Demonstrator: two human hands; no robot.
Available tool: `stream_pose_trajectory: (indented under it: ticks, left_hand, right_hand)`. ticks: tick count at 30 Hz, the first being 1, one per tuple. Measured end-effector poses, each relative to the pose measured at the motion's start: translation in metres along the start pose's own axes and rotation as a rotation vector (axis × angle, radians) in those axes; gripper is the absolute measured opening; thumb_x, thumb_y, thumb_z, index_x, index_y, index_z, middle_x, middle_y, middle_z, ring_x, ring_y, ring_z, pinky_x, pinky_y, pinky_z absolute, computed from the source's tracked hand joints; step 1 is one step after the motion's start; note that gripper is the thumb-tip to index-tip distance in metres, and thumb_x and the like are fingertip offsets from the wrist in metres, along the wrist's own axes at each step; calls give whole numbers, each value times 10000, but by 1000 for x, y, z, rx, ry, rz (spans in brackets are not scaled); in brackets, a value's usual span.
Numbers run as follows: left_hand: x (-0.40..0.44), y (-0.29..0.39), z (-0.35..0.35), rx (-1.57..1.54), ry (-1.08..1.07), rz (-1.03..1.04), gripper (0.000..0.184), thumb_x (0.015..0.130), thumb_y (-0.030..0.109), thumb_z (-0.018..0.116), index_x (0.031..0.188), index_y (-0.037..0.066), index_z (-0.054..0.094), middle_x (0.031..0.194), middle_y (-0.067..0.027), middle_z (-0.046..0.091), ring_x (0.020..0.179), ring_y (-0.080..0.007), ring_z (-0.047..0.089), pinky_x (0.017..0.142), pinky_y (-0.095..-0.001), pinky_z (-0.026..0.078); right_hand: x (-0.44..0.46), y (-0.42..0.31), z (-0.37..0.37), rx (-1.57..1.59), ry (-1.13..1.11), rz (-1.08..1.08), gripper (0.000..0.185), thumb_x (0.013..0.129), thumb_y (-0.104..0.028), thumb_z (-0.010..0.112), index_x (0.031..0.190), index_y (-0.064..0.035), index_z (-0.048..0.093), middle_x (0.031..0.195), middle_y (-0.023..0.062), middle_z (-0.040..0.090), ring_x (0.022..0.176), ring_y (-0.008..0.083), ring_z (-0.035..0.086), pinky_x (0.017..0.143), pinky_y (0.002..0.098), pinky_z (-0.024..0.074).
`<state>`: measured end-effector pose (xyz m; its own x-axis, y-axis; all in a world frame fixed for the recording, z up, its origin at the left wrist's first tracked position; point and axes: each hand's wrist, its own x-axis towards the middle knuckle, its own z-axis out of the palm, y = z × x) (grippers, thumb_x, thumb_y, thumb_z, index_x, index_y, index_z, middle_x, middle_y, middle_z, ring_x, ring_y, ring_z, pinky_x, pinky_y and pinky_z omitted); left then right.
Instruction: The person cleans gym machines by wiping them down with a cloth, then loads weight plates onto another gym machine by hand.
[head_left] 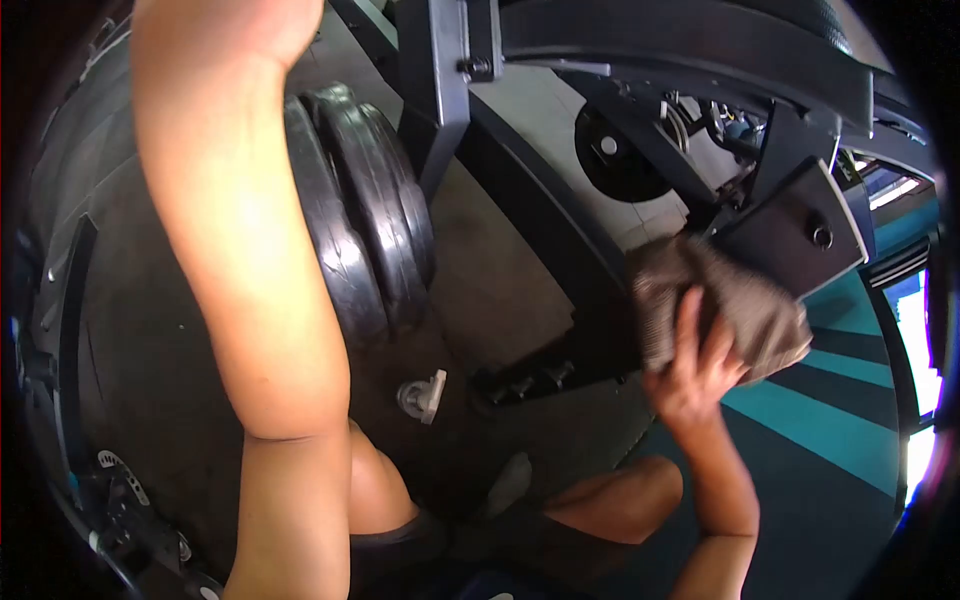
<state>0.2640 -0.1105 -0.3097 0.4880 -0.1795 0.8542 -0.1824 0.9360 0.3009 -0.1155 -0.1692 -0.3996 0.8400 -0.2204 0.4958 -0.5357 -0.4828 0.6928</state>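
My right hand (700,365) holds a brownish-grey cloth (735,305), its fingers spread over the fabric. The cloth lies against the dark metal frame, beside a black plate-like part (800,235) with a small ring on it. Up the left side stretches my left arm, and my left hand (240,20) is cut off by the top edge, so its fingers are hidden. Nearest below that arm are thick black weight plates (370,210). On the floor between my arms stands a clear container with a white top (428,396), which looks like a spray bottle from above.
A black upright (435,80) and a long curved beam (690,40) cross the top. A diagonal floor beam (545,205) runs toward the cloth. Behind it is a round black plate (620,150). Teal stripes (820,430) mark the right side. My bent knees are below.
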Motion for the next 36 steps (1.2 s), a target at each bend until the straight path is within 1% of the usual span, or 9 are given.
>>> stream_pose_trajectory:
  ticks: [6, 8, 10, 18, 19, 25, 31, 33, 36]
  left_hand:
    - [-6, -1, 16, 120, 84, 15, 208, 963, 214, 509, 872, 37, 568, 665, 23, 498, 473, -26, 412, 448, -165, 422]
    - [-6, 3, 17, 132, 111, 10, 217, 964, 220, 509, 866, 36, 569, 653, 23, 494, 467, -28, 409, 443, -167, 420]
    - [-8, 5, 19, 138, 124, 0, 227, 965, 226, 510, 860, 35, 570, 641, 23, 491, 461, -29, 406, 438, -168, 418]
    - [-9, 11, 43, 272, 167, -34, 265, 969, 251, 510, 836, 31, 575, 591, 25, 477, 435, -34, 396, 419, -173, 411]
    - [-11, 13, 45, 296, 177, -38, 270, 970, 254, 510, 833, 30, 576, 585, 25, 475, 432, -35, 394, 416, -174, 411]
    - [-9, 0, 24, 501, 136, -141, 321, 957, 305, 561, 947, -7, 633, 664, 13, 517, 515, -35, 437, 509, -201, 405]
    - [-19, -13, 36, 608, 56, -150, 247, 955, 232, 548, 876, 14, 631, 626, 20, 536, 531, -19, 483, 477, -190, 402]
    - [-22, -17, 41, 653, -27, -188, 237, 960, 233, 555, 927, 23, 659, 649, 29, 520, 532, -20, 455, 479, -186, 390]
    - [-24, -12, 46, 736, -95, -213, 224, 969, 224, 550, 990, 37, 671, 672, 32, 506, 539, -25, 437, 490, -182, 382]
  right_hand:
    - [55, 6, 4, -11, 247, 173, 505, 934, -376, 462, 1340, -84, 528, 1430, 140, 457, 1362, 520, 248, 1118, 617, 11]
    - [11, -27, 15, -84, -8, 5, 442, 900, -286, 431, 1233, -71, 625, 1379, 132, 515, 1337, 509, 312, 1088, 662, -35]
    - [-14, -31, 17, 178, -153, -215, 483, 797, -229, 505, 1220, -28, 626, 1351, 132, 533, 1216, 407, 475, 1060, 652, 186]
    - [-48, -76, 44, 414, -485, -151, 638, 727, -248, 654, 1280, 42, 522, 1400, 204, 440, 1356, 388, 342, 1109, 576, 203]
    - [-65, -81, 45, 365, -580, -388, 630, 775, -253, 645, 1328, 3, 487, 1467, 169, 369, 1401, 401, 257, 1136, 568, 139]
    - [-86, -31, 56, 641, -188, -224, 623, 812, -159, 508, 1418, -55, 407, 1470, 159, 374, 1362, 322, 362, 1126, 445, 293]
    - [-71, 17, 44, 325, 77, -211, 474, 779, -235, 513, 1183, -8, 610, 1283, 305, 478, 1235, 470, 441, 1009, 741, 205]
    - [-91, -4, 77, 434, 355, -59, 452, 784, -317, 510, 1120, -61, 671, 1179, 126, 581, 1210, 331, 476, 965, 724, 286]
    - [-113, 11, 90, 553, 293, -182, 371, 722, -284, 530, 944, -58, 723, 1126, 108, 617, 1155, 432, 489, 1023, 683, 275]
